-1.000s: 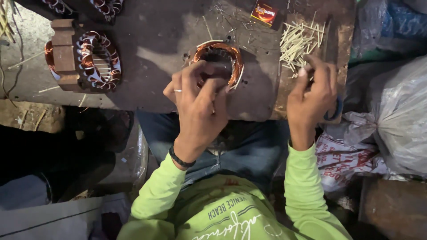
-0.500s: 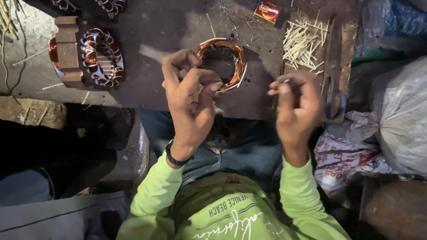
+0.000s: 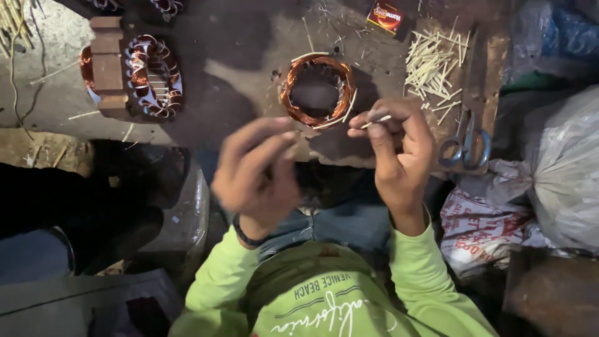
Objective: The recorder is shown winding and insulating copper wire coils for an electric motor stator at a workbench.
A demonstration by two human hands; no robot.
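A ring-shaped stator wound with copper wire (image 3: 315, 93) lies on the dark work board (image 3: 237, 87), with pale slips sticking out of its rim. My right hand (image 3: 399, 150) is just right of it and pinches a thin pale stick (image 3: 376, 120) between thumb and fingers. My left hand (image 3: 256, 175) hovers below and left of the ring, blurred, with its fingers stretched toward the right hand. I see nothing in it, and it is off the ring.
A pile of pale sticks (image 3: 433, 59) and scissors (image 3: 465, 146) lie at the board's right. A small red box (image 3: 384, 15) sits at the top. A second wound stator on a wooden block (image 3: 134, 75) stands at left. Plastic bags (image 3: 561, 168) crowd the right.
My left hand has come off the copper ring and dropped down and left. My right hand has moved from the stick pile to the ring's right side with one stick.
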